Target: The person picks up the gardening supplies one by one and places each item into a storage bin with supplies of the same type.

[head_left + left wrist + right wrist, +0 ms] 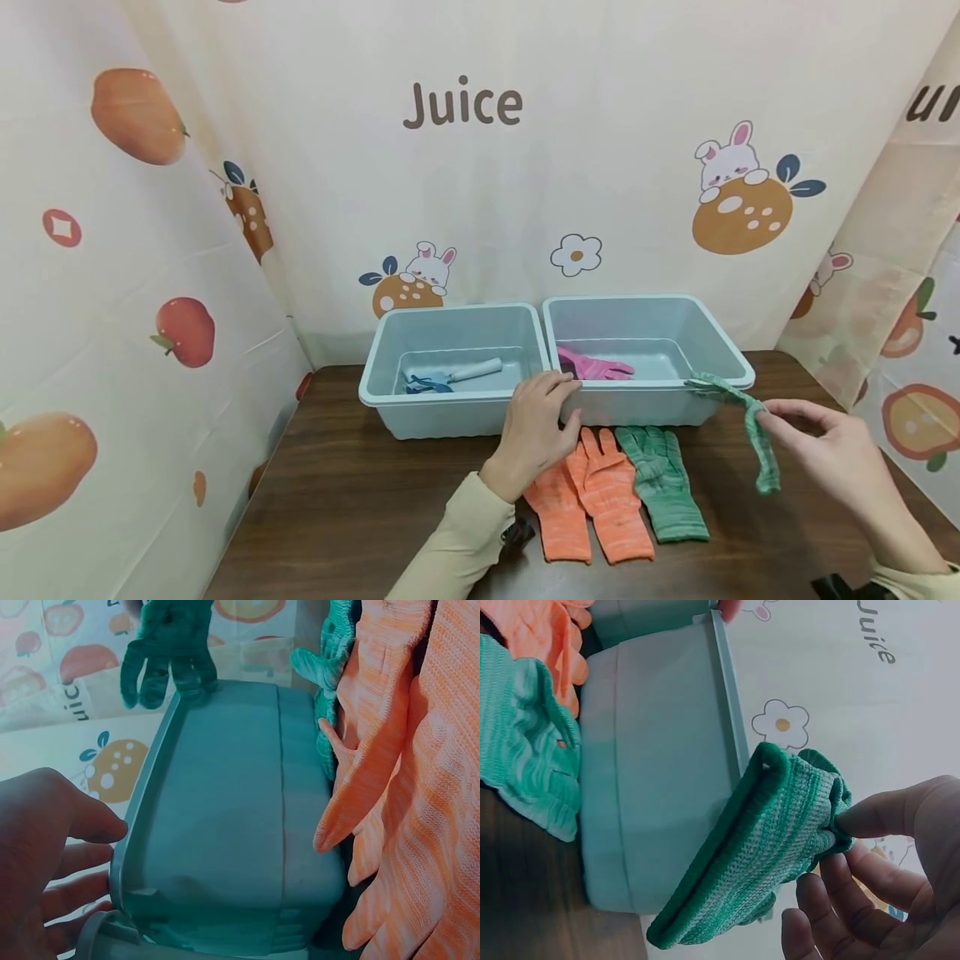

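My right hand point(840, 446) pinches a green knit glove point(757, 847) between thumb and fingers, beside the right bin's near right corner. The glove's fingers lie across the rim of the right bin point(645, 404), and its cuff hangs down. My left hand point(532, 429) rests at the near rims where the two bins meet, fingers over the edge and thumb in front. Below it on the table lie orange gloves point(611, 508) and another green glove point(667, 487). A pink glove point(596, 367) is inside the right bin.
The left bin point(442, 417) holds a white-and-blue item point(461, 375), perhaps gloves. Both pale blue bins stand side by side on a dark wooden table point(360, 517). A fruit-printed curtain point(480, 192) rises behind them and along both sides.
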The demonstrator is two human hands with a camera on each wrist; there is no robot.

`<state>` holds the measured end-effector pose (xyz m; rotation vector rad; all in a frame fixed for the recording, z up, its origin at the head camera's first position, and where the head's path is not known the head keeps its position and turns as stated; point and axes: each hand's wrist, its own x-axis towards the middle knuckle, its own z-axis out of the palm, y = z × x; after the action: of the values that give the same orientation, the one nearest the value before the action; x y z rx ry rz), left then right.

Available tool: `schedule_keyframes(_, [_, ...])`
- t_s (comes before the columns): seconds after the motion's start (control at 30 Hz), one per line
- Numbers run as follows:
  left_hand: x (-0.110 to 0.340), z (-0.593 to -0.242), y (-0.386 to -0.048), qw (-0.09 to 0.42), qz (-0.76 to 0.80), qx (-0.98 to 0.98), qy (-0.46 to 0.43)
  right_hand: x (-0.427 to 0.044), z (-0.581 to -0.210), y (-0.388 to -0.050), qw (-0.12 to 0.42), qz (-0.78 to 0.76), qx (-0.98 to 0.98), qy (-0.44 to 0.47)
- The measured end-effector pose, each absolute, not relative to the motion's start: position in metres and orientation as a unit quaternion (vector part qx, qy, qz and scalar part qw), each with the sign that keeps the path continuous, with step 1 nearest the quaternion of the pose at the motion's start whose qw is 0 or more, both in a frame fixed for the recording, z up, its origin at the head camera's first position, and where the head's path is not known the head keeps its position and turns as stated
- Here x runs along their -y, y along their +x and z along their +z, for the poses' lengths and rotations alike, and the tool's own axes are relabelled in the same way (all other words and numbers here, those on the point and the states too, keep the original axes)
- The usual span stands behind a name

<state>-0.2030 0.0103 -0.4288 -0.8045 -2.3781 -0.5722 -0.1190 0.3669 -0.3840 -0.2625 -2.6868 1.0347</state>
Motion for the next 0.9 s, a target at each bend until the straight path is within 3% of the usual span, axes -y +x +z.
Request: schedule_keyframes(0.9, [-0.011,-0.429,-0.204,0.266,-0.240,0.884,-0.301,-0.347,-0.349,-0.145,0.189,0.365,0.911,-0.033])
